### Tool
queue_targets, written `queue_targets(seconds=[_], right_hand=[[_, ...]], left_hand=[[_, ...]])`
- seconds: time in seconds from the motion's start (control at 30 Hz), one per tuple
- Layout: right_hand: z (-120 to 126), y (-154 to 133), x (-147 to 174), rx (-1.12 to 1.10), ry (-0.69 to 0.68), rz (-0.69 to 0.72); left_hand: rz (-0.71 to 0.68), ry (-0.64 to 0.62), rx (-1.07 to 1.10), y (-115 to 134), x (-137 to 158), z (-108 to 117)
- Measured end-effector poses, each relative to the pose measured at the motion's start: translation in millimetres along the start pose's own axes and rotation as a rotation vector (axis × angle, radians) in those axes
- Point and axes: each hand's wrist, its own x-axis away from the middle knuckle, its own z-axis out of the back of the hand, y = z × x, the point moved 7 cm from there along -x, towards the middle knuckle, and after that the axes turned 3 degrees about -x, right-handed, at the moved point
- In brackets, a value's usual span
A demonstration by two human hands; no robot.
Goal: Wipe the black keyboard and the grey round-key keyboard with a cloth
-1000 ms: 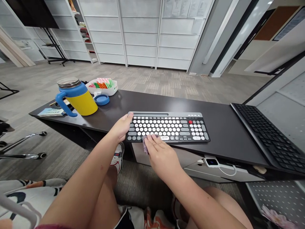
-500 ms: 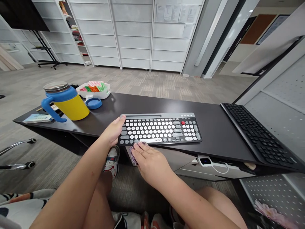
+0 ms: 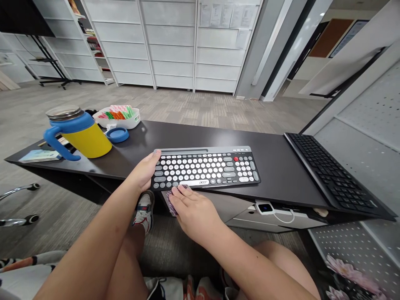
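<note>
A black and grey keyboard with round white and grey keys and one red key lies on the dark desk, its front edge at the desk's near edge. My left hand grips its left end, thumb on top and the other fingers mostly hidden. At the keyboard's front edge, left of the acer label, my right hand presses a purple patterned cloth. Its fingers lie close together over the cloth, part of which hangs below the edge.
At left on the desk stand a yellow and blue mug, a blue lid and a white basket of colourful packets. A second black keyboard lies at right. Near the front edge, a small white device has a cable.
The whole view has shifted slightly, so the desk and its things appear a little further left. Both hands keep about the same places on the keyboard and cloth.
</note>
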Motion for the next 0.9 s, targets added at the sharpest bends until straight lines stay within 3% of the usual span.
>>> queue_targets(seconds=[0.63,0.9], right_hand=[[5.2,-3.0,-0.2,0.021,0.047,0.018],[2.7,-1.7,0.3,0.01,0.008,0.005]], left_hand=[[0.002,-0.014,0.03,-1.3,1.3,2.0],[0.004,-0.017,0.037,-1.8,0.1,2.4]])
